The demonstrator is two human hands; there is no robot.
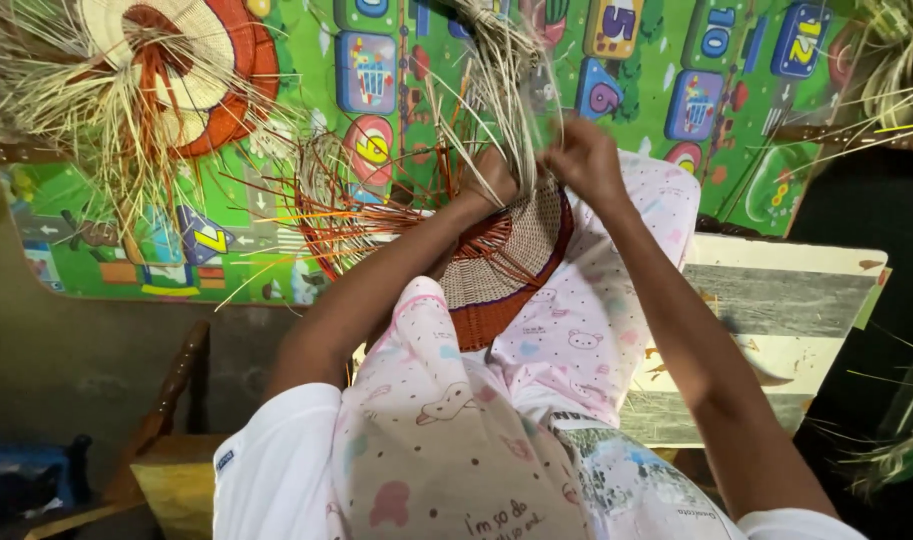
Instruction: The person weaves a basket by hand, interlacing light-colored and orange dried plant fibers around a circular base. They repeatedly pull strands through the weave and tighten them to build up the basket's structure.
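woven basket [506, 265] beneath hands, straw strands [501, 75] gripped

One head camera looks steeply down from close above the lap, facing forward over both arms; past the left hand [491, 178] and right hand [584, 160] lies the mat [736, 150].

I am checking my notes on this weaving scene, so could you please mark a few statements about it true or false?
1. Both hands grip loose straw strands above the basket. True: left hand, right hand, strands.
2. The basket rests on the person's lap. True.
3. The basket's rim band is blue. False: it is reddish brown.
4. A second woven piece lies on the mat. True.
5. The mat is plain grey. False: it is green with coloured pictures.
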